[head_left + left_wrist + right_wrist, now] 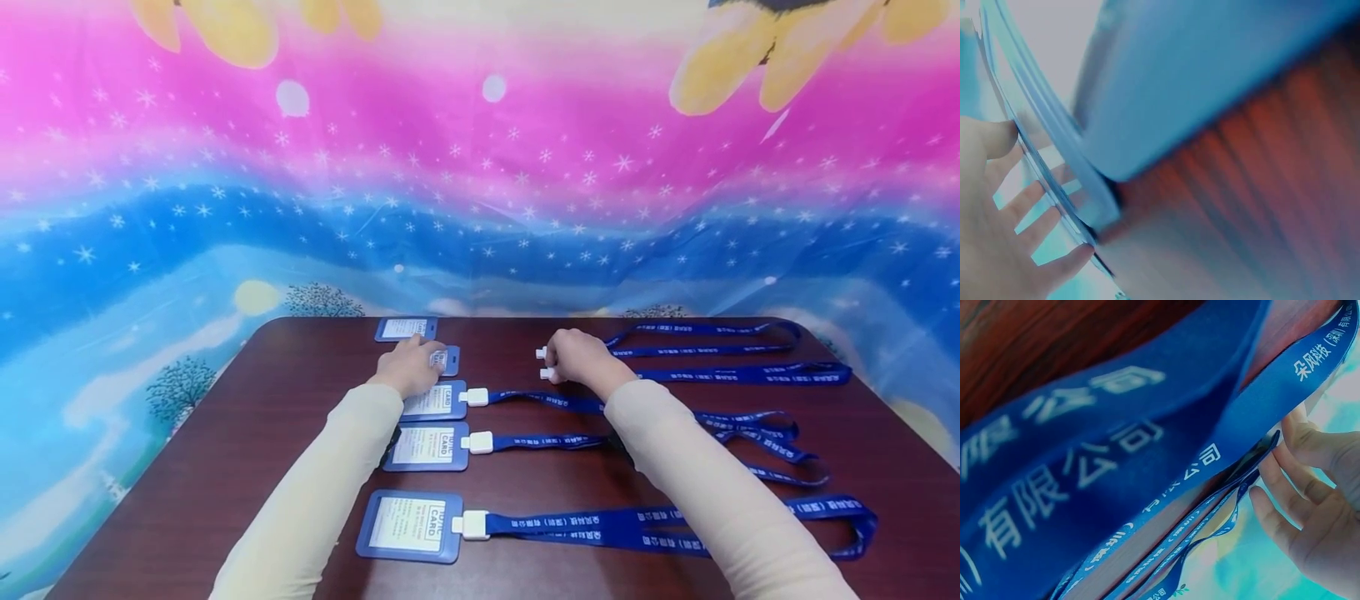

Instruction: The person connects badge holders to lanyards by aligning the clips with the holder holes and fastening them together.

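Note:
My left hand [407, 367] is over a blue badge holder [450, 360] with a white card inside, its fingers bent at the holder and its thumb at an edge. In the left wrist view, large blue holders [1166, 94] fill the foreground, blurred. Across the table my right hand [579, 358] pinches the white clip [546, 374] of a blue lanyard [750, 376] with white lettering. Another lanyard's clip [541, 353] shows just beyond those fingertips. The right wrist view has blue straps [1085, 450] close up, with the fingers behind them.
Nearer me, three badge holders [427, 446] lie in a column, each joined by a white clip to a blue lanyard [570, 530]. A loose holder [386, 328] is at the dark wooden table's [225, 400] far edge. A printed cloth [480, 183] hangs behind.

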The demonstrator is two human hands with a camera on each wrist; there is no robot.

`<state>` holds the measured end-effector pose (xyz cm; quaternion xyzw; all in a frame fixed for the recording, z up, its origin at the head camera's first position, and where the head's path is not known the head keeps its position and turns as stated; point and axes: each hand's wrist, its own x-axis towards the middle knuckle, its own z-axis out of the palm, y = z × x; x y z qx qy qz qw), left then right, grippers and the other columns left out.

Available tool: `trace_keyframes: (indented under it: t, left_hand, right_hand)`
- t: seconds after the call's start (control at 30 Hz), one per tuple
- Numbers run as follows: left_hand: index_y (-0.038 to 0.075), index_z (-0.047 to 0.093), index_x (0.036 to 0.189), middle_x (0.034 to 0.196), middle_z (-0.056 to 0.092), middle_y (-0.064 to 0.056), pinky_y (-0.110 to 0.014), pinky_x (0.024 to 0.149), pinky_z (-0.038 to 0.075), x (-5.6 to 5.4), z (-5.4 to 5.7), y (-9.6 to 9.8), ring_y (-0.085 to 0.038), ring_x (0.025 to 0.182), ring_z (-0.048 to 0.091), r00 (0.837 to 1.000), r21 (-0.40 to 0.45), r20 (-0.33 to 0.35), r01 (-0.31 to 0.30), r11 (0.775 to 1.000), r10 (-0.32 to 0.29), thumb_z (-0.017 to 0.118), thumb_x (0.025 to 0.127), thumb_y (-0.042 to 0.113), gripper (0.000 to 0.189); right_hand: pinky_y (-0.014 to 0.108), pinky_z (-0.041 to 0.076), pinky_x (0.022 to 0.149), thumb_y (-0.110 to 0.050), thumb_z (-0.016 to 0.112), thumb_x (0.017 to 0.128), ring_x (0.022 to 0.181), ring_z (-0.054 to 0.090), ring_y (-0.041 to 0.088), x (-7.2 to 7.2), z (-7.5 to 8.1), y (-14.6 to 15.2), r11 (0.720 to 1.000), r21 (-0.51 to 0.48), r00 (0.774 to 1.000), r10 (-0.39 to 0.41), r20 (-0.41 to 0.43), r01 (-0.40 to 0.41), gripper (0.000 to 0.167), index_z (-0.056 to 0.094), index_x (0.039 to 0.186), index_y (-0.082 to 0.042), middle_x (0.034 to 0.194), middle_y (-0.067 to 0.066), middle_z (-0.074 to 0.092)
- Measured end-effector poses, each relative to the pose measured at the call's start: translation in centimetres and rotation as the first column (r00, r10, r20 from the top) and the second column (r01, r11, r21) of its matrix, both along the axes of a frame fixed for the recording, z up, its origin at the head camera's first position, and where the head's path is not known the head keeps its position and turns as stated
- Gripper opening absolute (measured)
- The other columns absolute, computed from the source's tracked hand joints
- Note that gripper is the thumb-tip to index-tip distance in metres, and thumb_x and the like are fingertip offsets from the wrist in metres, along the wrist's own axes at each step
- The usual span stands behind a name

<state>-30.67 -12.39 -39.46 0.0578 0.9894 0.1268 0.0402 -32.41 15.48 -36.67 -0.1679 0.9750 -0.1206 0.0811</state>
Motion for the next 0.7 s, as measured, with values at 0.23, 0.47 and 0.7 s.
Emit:
trace_keyframes:
  t: [0.23,0.47,0.7]
  left_hand:
    - [0.024,0.055,0.143,0.154,0.037,-0.015,-0.061,0.107,0.033,0.4,0.5,1.3,-0.035,0.141,0.033,1.000,-0.012,0.014,0.027,1.000,-0.026,0.061,0.097,0.038,0.048]
    - [0.022,0.059,0.139,0.147,0.045,-0.015,-0.058,0.101,0.041,0.7,0.7,1.8,-0.036,0.133,0.042,1.000,-0.027,-0.009,0.000,1.000,0.000,0.065,0.096,0.035,0.046]
    - [0.023,0.059,0.138,0.143,0.048,-0.012,-0.057,0.098,0.043,0.7,0.4,2.1,-0.035,0.129,0.046,0.999,-0.040,-0.031,-0.027,0.999,0.025,0.065,0.096,0.037,0.045]
  right_hand:
    - [0.039,0.050,0.077,-0.010,0.078,0.086,0.078,0.056,0.021,0.0,-0.1,0.0,1.000,0.002,1.000,0.003,-0.005,-0.003,0.011,0.074,0.095,-0.008,0.098,0.006,0.067]
    - [0.038,0.050,0.077,-0.009,0.076,0.087,0.081,0.056,0.023,0.3,-0.1,0.0,1.000,-0.016,1.000,0.010,0.013,-0.010,0.012,0.073,0.099,-0.007,0.105,0.010,0.068]
    - [0.038,0.049,0.076,-0.009,0.074,0.088,0.080,0.055,0.024,0.3,-0.5,0.1,0.999,-0.006,0.999,0.045,-0.023,-0.045,0.006,0.072,0.093,-0.007,0.104,0.010,0.067]
